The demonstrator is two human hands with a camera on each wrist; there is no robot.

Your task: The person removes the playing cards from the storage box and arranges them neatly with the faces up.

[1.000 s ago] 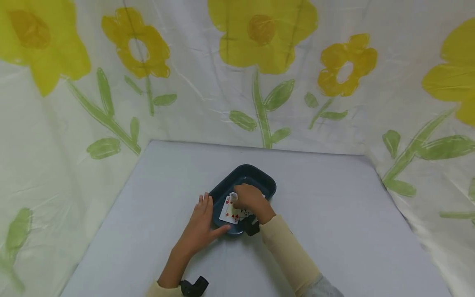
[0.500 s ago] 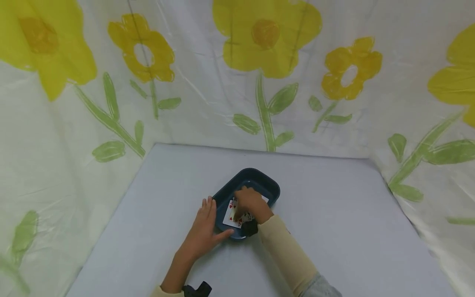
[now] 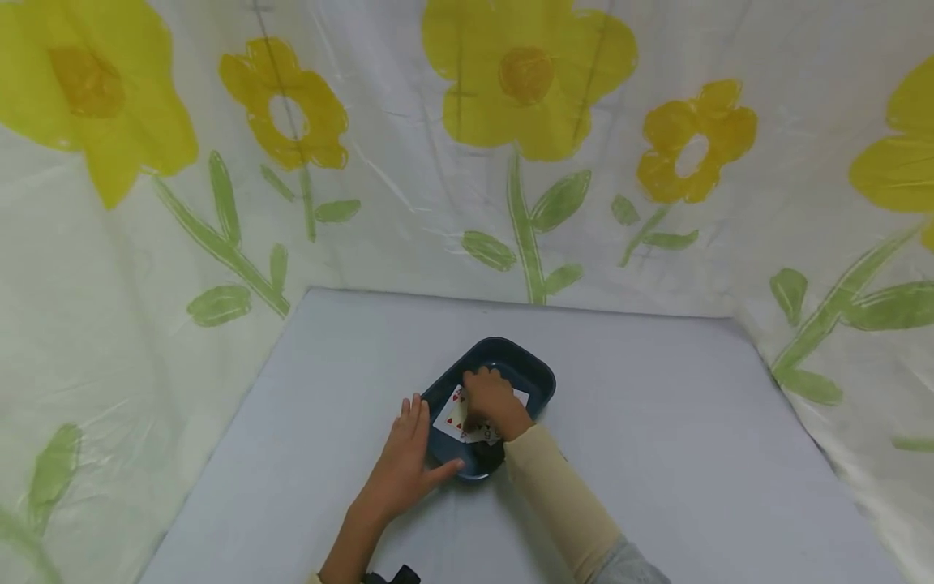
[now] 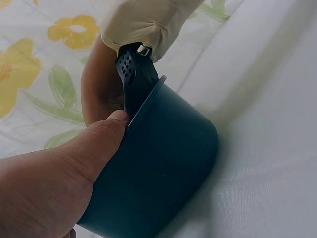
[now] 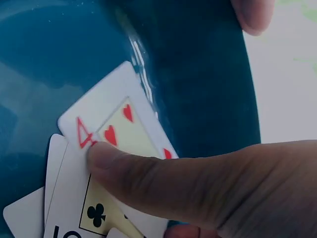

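Note:
A dark blue tray [image 3: 536, 367] stands at an angle on the white-covered table. Several playing cards [image 3: 451, 422] lie face up in it, overlapping. My right hand [image 3: 496, 399] reaches into the tray with bent fingers and grips the cards. In the right wrist view its thumb [image 5: 143, 181] lies across a four of hearts [image 5: 101, 106] and a clubs card [image 5: 67, 173]; the other fingers are mostly hidden. My left hand [image 3: 401, 461] rests against the tray's near left corner, its fingers straight along the side and its thumb [image 4: 101, 141] at the rim.
A black wrist camera [image 4: 136, 74] on the right wrist sits just over the tray's near rim. White table surface [image 3: 657, 438] surrounds the tray. Behind the table hangs a white curtain [image 3: 409, 203] printed with yellow flowers.
The right hand has shifted slightly within the tray, and the cards have moved a little away from its near end. The left hand keeps its place. The head view has tilted slightly.

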